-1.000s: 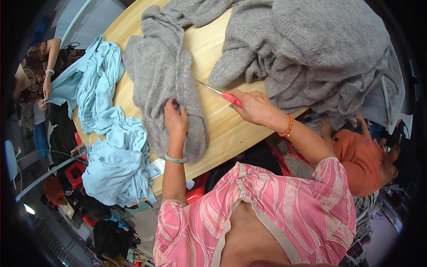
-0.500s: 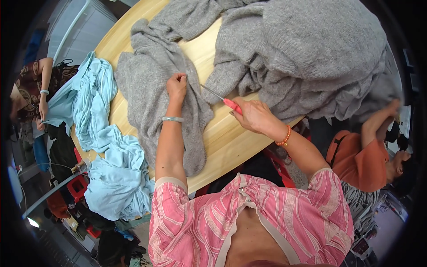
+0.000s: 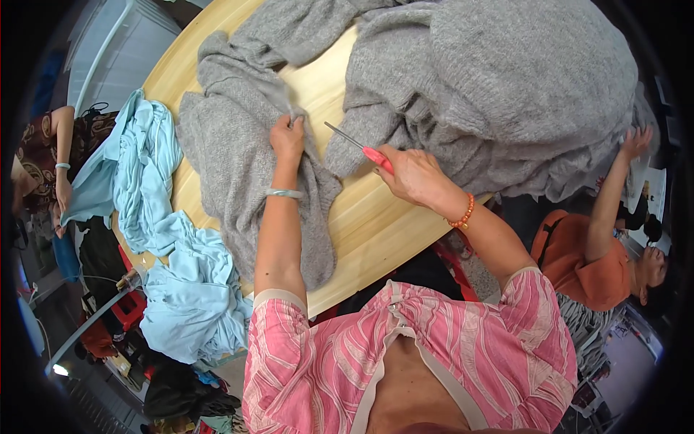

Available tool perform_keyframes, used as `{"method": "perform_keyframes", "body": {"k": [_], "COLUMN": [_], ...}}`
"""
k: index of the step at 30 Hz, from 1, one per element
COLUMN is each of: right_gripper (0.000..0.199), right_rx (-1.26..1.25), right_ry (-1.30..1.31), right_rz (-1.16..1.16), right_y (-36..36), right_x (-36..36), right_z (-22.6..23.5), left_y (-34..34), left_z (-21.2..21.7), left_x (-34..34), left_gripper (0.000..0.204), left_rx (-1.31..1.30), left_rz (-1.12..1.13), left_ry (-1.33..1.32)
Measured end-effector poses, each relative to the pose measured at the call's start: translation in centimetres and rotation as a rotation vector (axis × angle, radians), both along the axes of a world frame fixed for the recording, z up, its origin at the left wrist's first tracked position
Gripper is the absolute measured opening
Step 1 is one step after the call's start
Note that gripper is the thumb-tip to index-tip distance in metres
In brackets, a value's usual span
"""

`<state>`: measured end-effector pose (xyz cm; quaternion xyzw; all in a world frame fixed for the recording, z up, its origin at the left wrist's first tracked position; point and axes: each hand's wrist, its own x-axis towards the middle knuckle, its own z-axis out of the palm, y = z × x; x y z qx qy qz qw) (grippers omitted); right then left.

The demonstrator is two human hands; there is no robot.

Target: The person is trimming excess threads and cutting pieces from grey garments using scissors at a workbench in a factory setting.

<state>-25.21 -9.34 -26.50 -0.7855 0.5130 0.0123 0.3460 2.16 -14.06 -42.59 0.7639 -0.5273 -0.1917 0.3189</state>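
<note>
A grey knit garment [image 3: 235, 155] lies spread and rumpled on the pale wooden table [image 3: 379, 224]. My left hand [image 3: 288, 143] is closed over its right edge, fingertips pinching the fabric. My right hand [image 3: 418, 179] grips a red-handled tool with a thin metal shaft [image 3: 377, 158]. Its exact kind does not show. The shaft points up and left toward my left hand, apart from it. Just beyond the tip, a sleeve-like part [image 3: 354, 137] of the large grey knit pile [image 3: 506, 87] rests on the table.
Light blue cloth [image 3: 148, 155] runs down the table's left edge, where another person's hand [image 3: 62, 195] holds its end. At the right, a person in orange [image 3: 585, 260] has a hand [image 3: 636, 142] against the grey pile. A further grey knit part [image 3: 303, 29] lies at the far side.
The tool's shaft has tilted up a little. My left hand keeps its pinch while the garment has shifted slightly left. The person at right has stretched the arm farther up along the pile.
</note>
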Motion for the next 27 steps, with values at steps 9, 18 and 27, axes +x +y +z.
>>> {"method": "perform_keyframes", "body": {"k": [9, 18, 27], "right_gripper": [0.027, 0.026, 0.027], "right_rx": [0.02, 0.128, 0.152], "right_ry": [-0.014, 0.009, 0.0], "right_rz": [0.035, 0.175, 0.157], "right_y": [-1.9, -0.2, 3.7], "right_x": [1.6, 2.6, 2.4], "right_z": [0.0, 0.4, 1.2], "left_y": [1.3, 1.6, 3.1], "left_z": [-0.4, -0.8, -0.2], "left_x": [0.4, 0.9, 2.0], "left_gripper": [0.017, 0.014, 0.023], "left_rx": [-0.04, -0.07, -0.047], "left_rz": [0.055, 0.105, 0.075], "left_ry": [0.857, 1.07, 0.608]}}
